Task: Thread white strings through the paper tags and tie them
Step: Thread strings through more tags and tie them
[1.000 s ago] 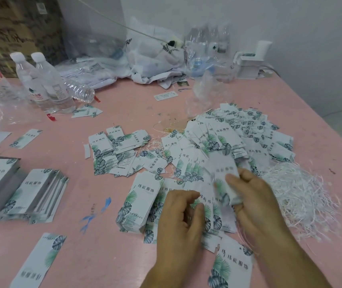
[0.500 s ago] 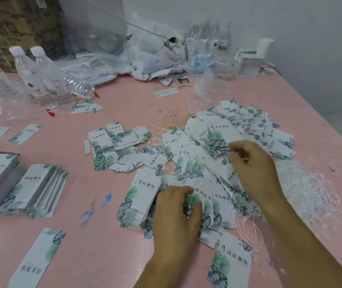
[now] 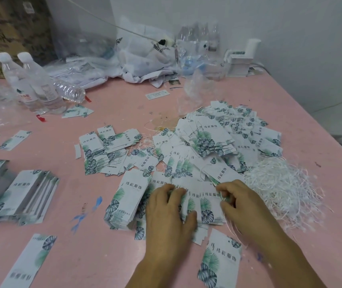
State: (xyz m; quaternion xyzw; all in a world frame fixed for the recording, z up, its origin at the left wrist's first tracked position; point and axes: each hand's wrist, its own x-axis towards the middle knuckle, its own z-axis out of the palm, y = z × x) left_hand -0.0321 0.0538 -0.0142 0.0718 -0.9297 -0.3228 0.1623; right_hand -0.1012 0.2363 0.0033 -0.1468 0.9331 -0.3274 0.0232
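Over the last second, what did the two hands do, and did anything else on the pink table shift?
The right hand reached out to the far tag pile, then drew back to the near tags, fingers curled at a tag's edge. The left hand stayed resting on those tags. The string heap, stacks and bottles did not move.

Matt paper tags (image 3: 205, 140), thin white strings (image 3: 280, 183), smooth pink table (image 3: 124, 100)

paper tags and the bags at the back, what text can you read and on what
"纬宸服饰": on the paper tag nearest the camera, and on the tag stack by the left hand.
"HOTEL": on the white bag at the back.
Bottle labels and the small card: too blurred.
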